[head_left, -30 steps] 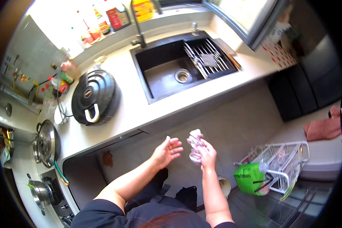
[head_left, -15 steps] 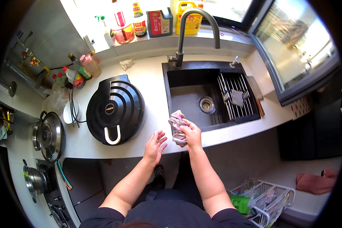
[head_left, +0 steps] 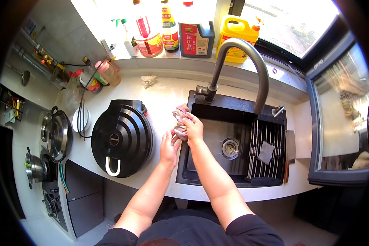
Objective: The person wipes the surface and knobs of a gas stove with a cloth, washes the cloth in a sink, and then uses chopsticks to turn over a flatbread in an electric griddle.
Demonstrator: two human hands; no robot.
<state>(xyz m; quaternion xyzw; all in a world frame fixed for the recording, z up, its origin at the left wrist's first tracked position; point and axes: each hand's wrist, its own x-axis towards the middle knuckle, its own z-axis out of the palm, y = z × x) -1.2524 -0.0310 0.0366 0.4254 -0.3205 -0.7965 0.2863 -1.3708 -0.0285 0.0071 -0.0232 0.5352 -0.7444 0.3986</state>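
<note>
My right hand [head_left: 194, 129] grips a crumpled pink-and-grey cloth [head_left: 180, 114] by its side, above the counter at the left rim of the sink. Just to the left, my left hand [head_left: 168, 148] has its fingers stretched out and apart, the tips close to the lower end of the cloth; whether they touch it I cannot tell. The black sink [head_left: 209, 137] lies right of the cloth, with a dark arched faucet [head_left: 244, 51] over its back edge. To the left of my hands a round black electric griddle [head_left: 123, 141] sits with its lid down.
A slatted drying rack [head_left: 254, 143] with a grey pad [head_left: 266, 152] spans the sink's right side; a cleaver [head_left: 290, 147] lies beside it. Bottles and jugs [head_left: 197, 39] line the sill. A crumpled white cloth [head_left: 149, 81] lies behind the griddle. An open window [head_left: 342, 115] juts in at right.
Both hands have moved forward over the counter, the cloth still in my right hand. My left hand has come closer to the cloth. The view has shifted toward the counter and window.
</note>
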